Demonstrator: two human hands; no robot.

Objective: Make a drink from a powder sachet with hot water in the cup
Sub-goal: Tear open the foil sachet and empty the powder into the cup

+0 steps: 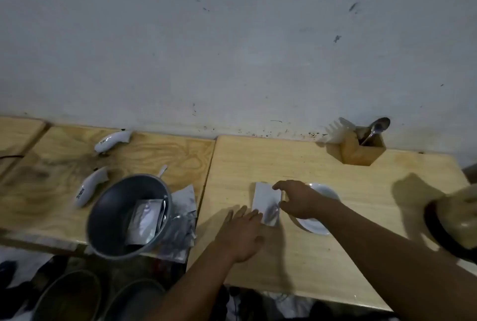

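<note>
on table [335,256] | sachet [265,199] between grips | left grip [242,235] spread, touching it | right grip [302,200] over it, closure unclear

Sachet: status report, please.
Left hand flat, fingertips at the sachet. Right hand over its other edge, grip unclear. Sachet lying on table. Cup close behind right hand, could get knocked.

tabletop [284,160]: pale wood, matt, grain showing
sachet [265,199]: white, smooth, silvery foil-like sheen at its near end
cup [326,190]: white, glossy, looks ceramic
pot [103,217]: dull grey metal
holder [358,155]: plain matt wood
spoon [379,125]: shiny metal
wall [232,49]: matt paint, scuffed
</note>
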